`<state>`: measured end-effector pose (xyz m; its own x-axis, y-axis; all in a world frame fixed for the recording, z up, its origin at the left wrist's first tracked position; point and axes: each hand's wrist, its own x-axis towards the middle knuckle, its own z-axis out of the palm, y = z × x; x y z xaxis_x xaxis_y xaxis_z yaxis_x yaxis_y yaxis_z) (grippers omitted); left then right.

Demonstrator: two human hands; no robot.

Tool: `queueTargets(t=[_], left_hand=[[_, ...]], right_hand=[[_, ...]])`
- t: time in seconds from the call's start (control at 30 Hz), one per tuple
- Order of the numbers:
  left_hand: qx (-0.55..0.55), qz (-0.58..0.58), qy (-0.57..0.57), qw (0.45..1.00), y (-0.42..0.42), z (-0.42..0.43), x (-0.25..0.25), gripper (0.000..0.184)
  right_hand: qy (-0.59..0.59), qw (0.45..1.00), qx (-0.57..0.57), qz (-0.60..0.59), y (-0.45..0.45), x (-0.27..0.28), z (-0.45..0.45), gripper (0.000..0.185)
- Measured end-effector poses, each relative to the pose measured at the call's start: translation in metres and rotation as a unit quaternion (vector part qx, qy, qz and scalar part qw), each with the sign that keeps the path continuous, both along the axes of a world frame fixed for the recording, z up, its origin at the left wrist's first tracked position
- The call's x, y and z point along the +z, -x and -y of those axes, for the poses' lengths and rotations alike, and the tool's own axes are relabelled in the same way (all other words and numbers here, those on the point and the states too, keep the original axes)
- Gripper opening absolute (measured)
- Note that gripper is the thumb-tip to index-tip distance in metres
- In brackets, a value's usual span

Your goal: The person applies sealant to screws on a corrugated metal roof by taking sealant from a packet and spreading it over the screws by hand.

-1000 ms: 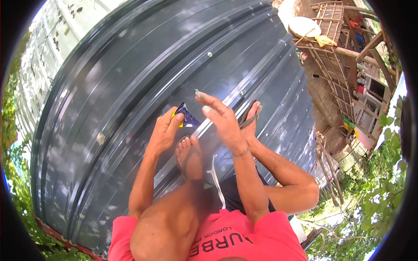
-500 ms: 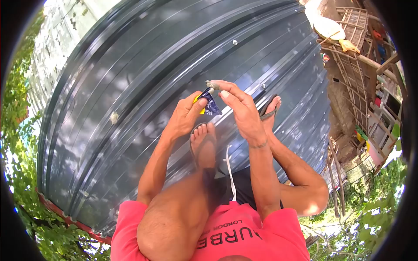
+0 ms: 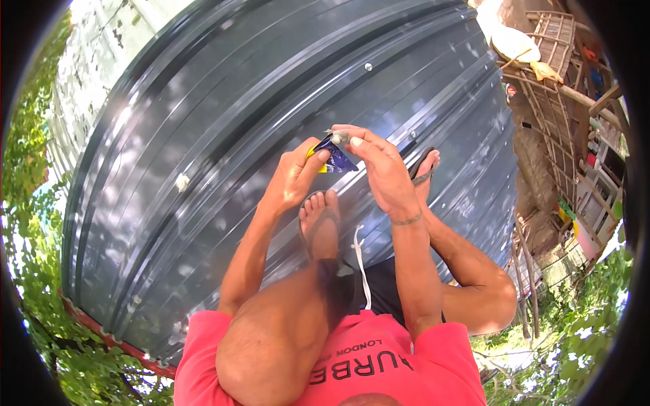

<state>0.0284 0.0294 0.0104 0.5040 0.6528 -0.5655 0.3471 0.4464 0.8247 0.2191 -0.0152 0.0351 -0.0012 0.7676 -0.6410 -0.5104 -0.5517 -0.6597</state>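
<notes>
My left hand [image 3: 295, 173] pinches a small dark-blue and yellow foil packet [image 3: 338, 161] between thumb and fingers. At the packet's upper edge, a greyish, putty-like lump [image 3: 338, 137] sits at the fingertips of my right hand [image 3: 383, 168]. Its thumb and forefinger are closed around the lump, which touches or nearly touches the packet. Both hands are above a dark ribbed metal roof sheet [image 3: 223, 135]. My sandalled left foot [image 3: 319, 216] rests on the sheet just below the packet.
Screw heads, one a shiny screw [image 3: 368, 67], dot the sheet's ribs. A pale lump [image 3: 181, 182] sticks to the sheet at left. Beyond the right edge, lower down, are a bamboo frame [image 3: 552, 128] and a tree trunk [image 3: 531, 176]. My other sandalled foot [image 3: 425, 167] is at right.
My right thumb has closed in toward the forefinger at the grey lump. The packet has shifted slightly right and shows more of its blue side. The view has moved a little.
</notes>
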Motion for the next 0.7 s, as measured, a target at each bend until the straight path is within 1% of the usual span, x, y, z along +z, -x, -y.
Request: queueTargets(t=[0.07,0.17,0.2,0.23,0.27,0.33,0.37,0.4,0.43,0.47,0.53,0.57,0.67,0.7], left_hand=[[-0.005,-0.020,-0.009,1.000,0.003,0.000,-0.004,0.036],[0.013,-0.059,0.003,0.998,0.009,-0.004,-0.014,0.034],[0.023,-0.072,0.012,0.997,0.012,-0.005,-0.020,0.034],[0.015,-0.081,-0.010,0.997,0.018,-0.006,-0.029,0.035],[0.033,-0.076,-0.043,0.996,0.024,-0.007,-0.036,0.034],[0.069,-0.065,-0.106,0.990,0.034,-0.011,-0.046,0.033],[0.076,-0.070,-0.094,0.990,0.040,-0.014,-0.050,0.032],[0.083,-0.074,-0.082,0.990,0.047,-0.019,-0.055,0.031],[0.089,-0.070,-0.029,0.993,0.053,-0.023,-0.062,0.032],[0.106,-0.049,-0.040,0.992,0.050,-0.025,-0.067,0.033],[0.144,-0.007,-0.058,0.988,0.044,-0.025,-0.078,0.034],[0.123,-0.040,-0.114,0.985,0.046,-0.023,-0.089,0.037],[0.139,-0.039,-0.109,0.984,0.054,-0.019,-0.105,0.038],[0.147,-0.031,-0.105,0.983,0.053,-0.022,-0.101,0.039]], right_hand=[[0.007,1.000,-0.002,0.016,0.000,0.001,-0.001,0.036],[-0.018,0.999,-0.040,-0.011,-0.011,0.012,-0.006,0.035],[-0.037,0.997,-0.068,0.004,-0.020,0.016,-0.009,0.035],[-0.057,0.994,-0.095,0.021,-0.033,0.020,-0.013,0.035],[-0.076,0.989,-0.123,0.037,-0.046,0.021,-0.016,0.035],[-0.090,0.972,-0.174,0.131,-0.080,0.009,-0.026,0.032],[-0.072,0.945,-0.135,0.288,-0.086,-0.002,-0.034,0.032],[-0.054,0.893,-0.092,0.438,-0.092,-0.019,-0.043,0.034],[-0.037,0.877,-0.035,0.478,-0.093,-0.043,-0.049,0.037],[-0.021,0.856,0.022,0.516,-0.093,-0.073,-0.055,0.040],[-0.128,0.791,0.134,0.583,-0.102,-0.147,-0.057,0.042],[-0.117,0.799,0.135,0.574,-0.100,-0.161,-0.062,0.044],[-0.087,0.816,0.115,0.559,-0.099,-0.193,-0.074,0.047],[-0.080,0.820,0.101,0.557,-0.099,-0.198,-0.078,0.047]])
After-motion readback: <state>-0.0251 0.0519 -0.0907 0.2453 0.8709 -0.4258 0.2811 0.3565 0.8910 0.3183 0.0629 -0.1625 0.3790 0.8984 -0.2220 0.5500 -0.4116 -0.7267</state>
